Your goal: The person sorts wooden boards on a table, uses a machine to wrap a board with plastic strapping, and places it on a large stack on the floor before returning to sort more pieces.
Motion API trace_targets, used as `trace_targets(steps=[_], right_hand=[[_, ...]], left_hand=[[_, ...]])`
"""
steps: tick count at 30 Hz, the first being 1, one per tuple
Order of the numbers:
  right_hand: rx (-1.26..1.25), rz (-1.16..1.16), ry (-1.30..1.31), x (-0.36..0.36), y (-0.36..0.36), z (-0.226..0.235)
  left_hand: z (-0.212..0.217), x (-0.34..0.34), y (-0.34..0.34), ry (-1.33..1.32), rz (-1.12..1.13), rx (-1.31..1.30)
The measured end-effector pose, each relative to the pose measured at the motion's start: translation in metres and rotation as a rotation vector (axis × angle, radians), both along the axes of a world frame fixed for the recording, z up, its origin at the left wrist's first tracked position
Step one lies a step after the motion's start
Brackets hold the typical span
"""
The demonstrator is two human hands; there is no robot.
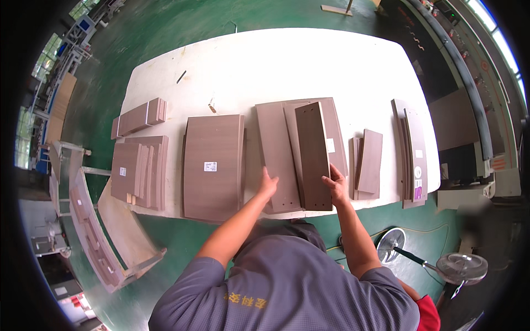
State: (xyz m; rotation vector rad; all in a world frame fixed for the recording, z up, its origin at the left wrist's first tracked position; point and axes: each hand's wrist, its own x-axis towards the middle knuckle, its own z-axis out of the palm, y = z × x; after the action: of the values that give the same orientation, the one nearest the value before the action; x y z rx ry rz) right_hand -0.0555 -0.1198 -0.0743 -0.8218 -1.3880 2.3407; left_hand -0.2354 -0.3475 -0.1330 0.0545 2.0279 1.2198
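My right hand [335,185] grips a long dark brown board [313,157] by its right edge, thumb on its face. The board is tilted above a group of brown panels [276,149], and small holes show near its ends. My left hand [269,184] is at the left edge of the leftmost panel in this group, thumb and fingers apart; part of its fingers is hard to make out. A white label shows on the panel behind the board.
The white table [232,71] also bears a stack of large panels [212,154], smaller boards [141,171], a strapped bundle [141,117], short boards [369,160] and long narrow boards [414,154]. A wheeled stool [461,267] and a trolley [99,231] stand on the floor. Someone's red sleeve [428,313] shows behind my right arm.
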Motion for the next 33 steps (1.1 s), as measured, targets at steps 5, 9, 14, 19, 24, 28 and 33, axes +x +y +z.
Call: trace_targets(steps=[5,9,14,19,24,28,33], right_hand=[[0.054,-0.044,-0.039,0.039,0.099,0.012],[0.647,0.067,-0.261,0.038,0.136,-0.009],[0.770,0.169,-0.365,0.032,0.110,-0.043],[0.672,0.194,-0.346,0.028,0.105,-0.029],[0.654,0.170,-0.353,0.034,0.108,-0.021],[0.739,-0.193,-0.422,0.086,0.071,-0.026],[0.115,-0.437,-0.647,0.174,-0.035,-0.035]], left_hand=[[-0.011,0.007,-0.002,0.002,0.036,0.042],[0.010,0.000,0.014,-0.052,0.012,0.087],[0.020,0.000,0.033,-0.012,0.092,0.044],[0.033,0.001,0.037,-0.064,0.106,0.037],[0.050,0.002,0.045,-0.120,0.137,0.069],[0.040,-0.020,0.055,0.358,-0.016,-0.210],[0.067,-0.127,0.123,0.898,-0.526,-0.325]])
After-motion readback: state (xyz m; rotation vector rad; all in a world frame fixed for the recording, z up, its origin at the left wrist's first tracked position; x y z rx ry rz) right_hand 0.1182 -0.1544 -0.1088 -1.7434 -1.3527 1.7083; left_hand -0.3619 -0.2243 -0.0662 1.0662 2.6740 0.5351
